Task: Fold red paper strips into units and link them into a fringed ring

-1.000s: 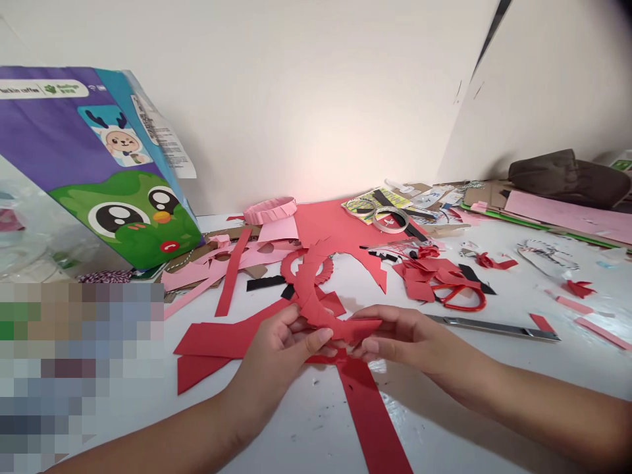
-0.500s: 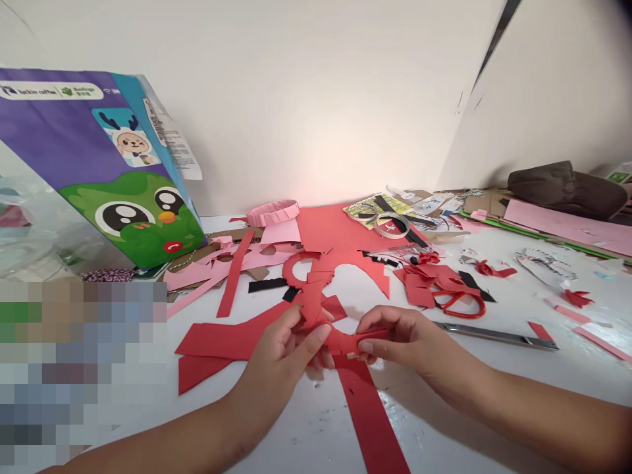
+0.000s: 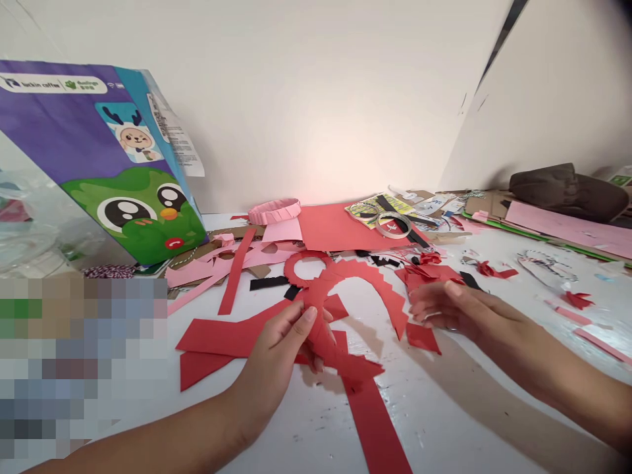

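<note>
My left hand (image 3: 281, 342) pinches a curved red paper strip (image 3: 363, 270) made of overlapping pleats, bent like a horseshoe with both ends free. My right hand (image 3: 454, 306) is apart from the strip, its fingers stretched out and nothing visibly gripped. Just below those fingers is a small red paper scrap (image 3: 423, 338); whether it touches them I cannot tell. Behind the strip rests a red paper ring (image 3: 288, 266). A long red paper strip (image 3: 378, 421) runs toward me underneath, and wide red strips (image 3: 217, 337) lie by my left hand.
A purple and green paper bag (image 3: 74, 131) stands at the left. A pleated pink ring (image 3: 274, 210), a red sheet (image 3: 326, 227) and a tape roll (image 3: 394, 225) sit at the back. Pink offcuts (image 3: 197, 271) and pink-topped cardboard (image 3: 567, 224) flank them.
My right hand has let go of the red paper and moved right, opening. The curved strip has swung round in my left hand. A red scrap now shows below my right hand.
</note>
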Demonstrator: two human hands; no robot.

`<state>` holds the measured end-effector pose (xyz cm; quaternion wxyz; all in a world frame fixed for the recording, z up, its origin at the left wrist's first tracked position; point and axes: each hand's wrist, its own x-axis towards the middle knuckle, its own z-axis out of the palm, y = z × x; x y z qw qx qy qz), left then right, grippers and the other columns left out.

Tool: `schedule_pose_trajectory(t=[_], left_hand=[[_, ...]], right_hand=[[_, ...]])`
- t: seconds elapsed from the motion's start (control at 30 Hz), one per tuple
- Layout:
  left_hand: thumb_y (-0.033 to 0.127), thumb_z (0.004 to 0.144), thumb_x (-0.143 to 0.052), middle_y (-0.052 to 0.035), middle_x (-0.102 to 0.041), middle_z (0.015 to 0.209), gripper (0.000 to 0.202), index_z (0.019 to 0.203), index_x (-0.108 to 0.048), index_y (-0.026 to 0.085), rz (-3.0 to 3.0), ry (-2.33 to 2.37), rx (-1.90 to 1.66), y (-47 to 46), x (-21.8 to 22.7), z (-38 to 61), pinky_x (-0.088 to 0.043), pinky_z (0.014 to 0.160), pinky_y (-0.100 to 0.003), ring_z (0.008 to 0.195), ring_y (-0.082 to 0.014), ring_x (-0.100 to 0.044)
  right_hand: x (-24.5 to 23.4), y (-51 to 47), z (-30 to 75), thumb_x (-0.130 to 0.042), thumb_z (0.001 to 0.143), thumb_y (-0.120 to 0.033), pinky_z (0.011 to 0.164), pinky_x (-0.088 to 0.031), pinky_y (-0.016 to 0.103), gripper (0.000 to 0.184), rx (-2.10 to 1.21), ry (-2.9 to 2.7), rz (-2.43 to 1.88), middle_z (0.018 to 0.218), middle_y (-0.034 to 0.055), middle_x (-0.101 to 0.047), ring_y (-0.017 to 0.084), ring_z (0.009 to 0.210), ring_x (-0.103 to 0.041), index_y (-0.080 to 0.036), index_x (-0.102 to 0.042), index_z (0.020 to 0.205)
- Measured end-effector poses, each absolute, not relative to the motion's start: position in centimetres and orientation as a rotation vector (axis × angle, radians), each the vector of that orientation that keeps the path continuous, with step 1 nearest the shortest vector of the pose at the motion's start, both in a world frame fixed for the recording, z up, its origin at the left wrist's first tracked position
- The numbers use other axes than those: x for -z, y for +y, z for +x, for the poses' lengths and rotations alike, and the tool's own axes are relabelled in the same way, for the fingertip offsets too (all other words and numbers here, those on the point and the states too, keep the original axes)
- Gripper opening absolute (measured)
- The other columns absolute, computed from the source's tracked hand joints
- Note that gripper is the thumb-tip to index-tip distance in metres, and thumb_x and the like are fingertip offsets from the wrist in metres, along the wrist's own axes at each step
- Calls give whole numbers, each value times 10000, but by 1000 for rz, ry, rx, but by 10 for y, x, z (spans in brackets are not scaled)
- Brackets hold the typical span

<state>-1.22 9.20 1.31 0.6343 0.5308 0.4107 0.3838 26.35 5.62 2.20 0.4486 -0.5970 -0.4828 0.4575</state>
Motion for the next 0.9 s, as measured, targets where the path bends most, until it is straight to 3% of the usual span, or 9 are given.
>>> schedule_pose_trajectory(t=[0.07, 0.17, 0.27, 0.4, 0.5, 0.67, 0.9], left_hand=[[498, 978, -577, 38, -560, 669, 393, 716, -557, 206, 1211, 939, -853, 90, -14, -13, -455, 586, -203, 610, -108, -527], [498, 954, -605, 46, -521, 630, 405, 688, -524, 204, 1230, 939, -802, 87, -13, -13, -423, 556, -201, 573, -102, -484], [499, 939, -624, 72, -458, 565, 405, 683, -499, 212, 1269, 951, -754, 87, -10, -13, -337, 464, -197, 484, -86, -400], [492, 961, -595, 91, -430, 494, 399, 688, -497, 219, 1327, 978, -739, 89, -8, -13, -286, 426, -203, 421, -79, -355], [510, 962, -586, 88, -448, 491, 391, 708, -512, 222, 1339, 1007, -748, 90, -7, -13, -304, 426, -204, 423, -84, -367], [561, 939, -602, 79, -465, 533, 403, 736, -531, 221, 1326, 1033, -743, 91, -8, -13, -319, 427, -208, 451, -94, -385], [569, 959, -574, 87, -430, 506, 402, 757, -535, 223, 1306, 1052, -736, 89, -12, -12, -308, 454, -216, 456, -99, -357]], right_hand=[[-34, 63, 265, -763, 723, -726, 997, -502, 468, 523, -1096, -1274, -1541, 1165, 105, -758, 335, 1100, -659, -291, -795, 1012], [-51, 75, 258, -806, 734, -646, 878, -523, 372, 450, -1132, -1412, -1550, 1199, 59, -749, 297, 1098, -645, -324, -807, 1049], [-60, 86, 244, -801, 736, -637, 641, -478, 295, 433, -1220, -1523, -1518, 929, 33, -748, 206, 802, -631, -296, -816, 1003], [-64, 93, 231, -868, 707, -512, 496, -344, 235, 309, -1311, -1599, -1480, 640, -47, -541, 104, 571, -420, -227, -757, 753], [-63, 94, 227, -852, 735, -486, 459, -313, 219, 329, -1381, -1600, -1459, 583, -77, -427, 91, 538, -347, -214, -674, 680], [-57, 94, 226, -832, 747, -515, 442, -353, 222, 408, -1491, -1568, -1411, 559, -91, -400, 89, 503, -363, -219, -572, 639], [-53, 93, 231, -760, 818, -577, 458, -321, 237, 388, -1507, -1526, -1362, 599, -69, -485, 77, 488, -366, -204, -685, 741]])
